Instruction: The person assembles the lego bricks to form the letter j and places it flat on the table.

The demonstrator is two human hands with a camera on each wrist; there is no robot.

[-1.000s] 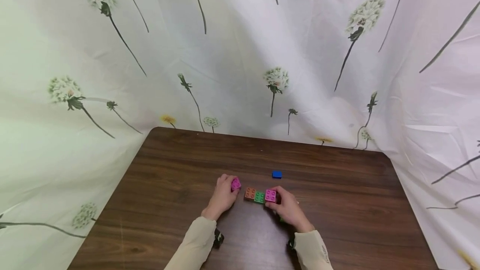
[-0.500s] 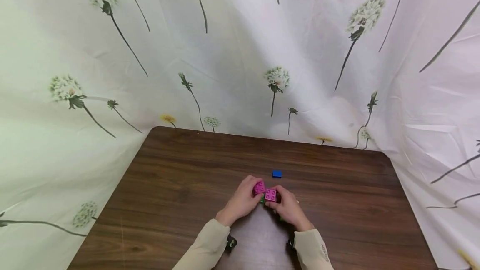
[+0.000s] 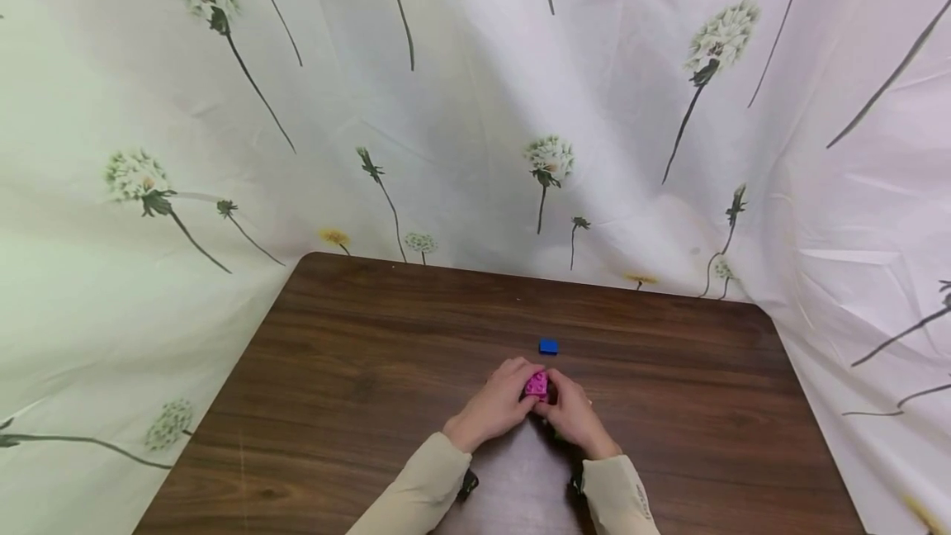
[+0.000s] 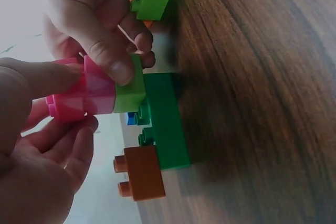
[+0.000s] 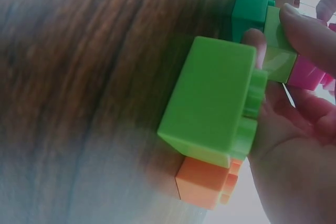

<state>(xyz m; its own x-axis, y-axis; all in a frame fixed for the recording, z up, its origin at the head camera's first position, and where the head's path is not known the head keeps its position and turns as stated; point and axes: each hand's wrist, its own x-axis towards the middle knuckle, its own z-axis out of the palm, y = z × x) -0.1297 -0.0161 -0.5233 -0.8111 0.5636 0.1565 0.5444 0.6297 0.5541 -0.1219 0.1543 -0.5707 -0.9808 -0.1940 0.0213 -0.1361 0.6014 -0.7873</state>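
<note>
My left hand (image 3: 499, 407) pinches the upper pink brick (image 4: 68, 98) between thumb and fingers, right against the top of the lower pink brick (image 4: 100, 88); whether the studs are fully seated, I cannot tell. My right hand (image 3: 570, 411) grips lower down, its thumb across the joint between that brick and the light-green brick (image 4: 131, 85). This column stands on the right end of a long dark-green brick (image 4: 169, 129), and a brown brick (image 4: 145, 174) sits at the left end, seeming to overhang it.

I judge these pieces light, stiff plastic: hard to harm, a little slick on flat faces. The upper brick is best taken by opposite side walls, with the column braced low, since a sideways push could tip or twist it.

Bare wood stretches left, and the table (image 3: 357, 329) has its far edge well away. A blue brick (image 3: 548, 347) lies just beyond my hands. Tighter is the right: a loose light-green brick (image 5: 210, 98) and an orange brick (image 5: 203, 182) crowd my right palm.
</note>
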